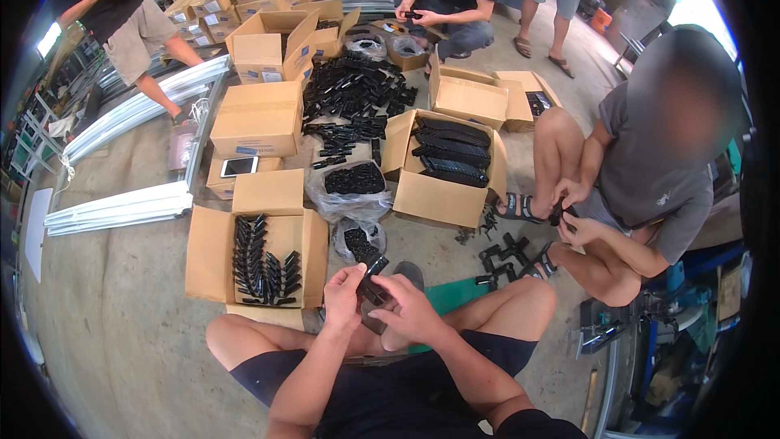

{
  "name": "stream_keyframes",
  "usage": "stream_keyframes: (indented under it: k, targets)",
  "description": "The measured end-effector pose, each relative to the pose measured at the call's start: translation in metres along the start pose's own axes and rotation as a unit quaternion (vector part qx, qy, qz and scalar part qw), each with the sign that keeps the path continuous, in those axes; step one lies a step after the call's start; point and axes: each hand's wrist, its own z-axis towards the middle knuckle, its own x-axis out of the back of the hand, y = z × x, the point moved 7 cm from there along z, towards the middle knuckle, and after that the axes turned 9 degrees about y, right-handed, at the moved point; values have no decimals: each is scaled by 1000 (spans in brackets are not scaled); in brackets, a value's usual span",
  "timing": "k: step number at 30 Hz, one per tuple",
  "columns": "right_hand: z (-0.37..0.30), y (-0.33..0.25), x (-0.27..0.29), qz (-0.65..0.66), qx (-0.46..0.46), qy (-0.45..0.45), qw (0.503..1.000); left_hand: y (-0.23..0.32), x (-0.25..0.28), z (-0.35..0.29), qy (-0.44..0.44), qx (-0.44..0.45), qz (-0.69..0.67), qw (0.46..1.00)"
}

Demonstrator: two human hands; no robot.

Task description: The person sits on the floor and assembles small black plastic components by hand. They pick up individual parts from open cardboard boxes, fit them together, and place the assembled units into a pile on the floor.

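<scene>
Both my hands meet over my crossed legs, around a short, shiny black fitting (375, 268). My left hand (343, 296) pinches it from the left side, thumb near its upper part. From the right, my right hand (405, 304) has its fingers closed about its lower part, which is partly hidden. Just ahead of my hands sits a clear plastic bag of small black pieces (358, 241). Left of it, an open cardboard box (213, 256) holds similar black fittings (262, 260) stacked in rows.
A larger plastic bag of black pieces (351, 180) and a heap of black fittings (357, 89) lie farther ahead. Another open box (439, 205) holds layered black parts. A co-worker (650, 171) sits at right, handling a black part. Metal tubes (122, 210) lie at left.
</scene>
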Motion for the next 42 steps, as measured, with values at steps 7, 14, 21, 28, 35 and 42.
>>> stream_keyframes:
  k: [7,14,21,28,35,42]
  targets:
    - [-2,-2,-9,-138,112,-37,983,-18,16,-16,-84,157,81,981]
    - [7,6,19,-25,-45,64,997,26,-8,-43,-250,-172,203,931]
    - [12,-4,25,-17,32,121,992,24,-13,-40,-233,-157,192,940]
    - [0,17,23,85,-80,139,983,8,-15,-43,-222,-95,66,968]
    - [-7,59,0,247,-189,179,934,-4,-8,-35,-155,-213,60,963]
    - [-27,90,-9,268,-261,183,909,-26,3,-32,-106,-166,92,976]
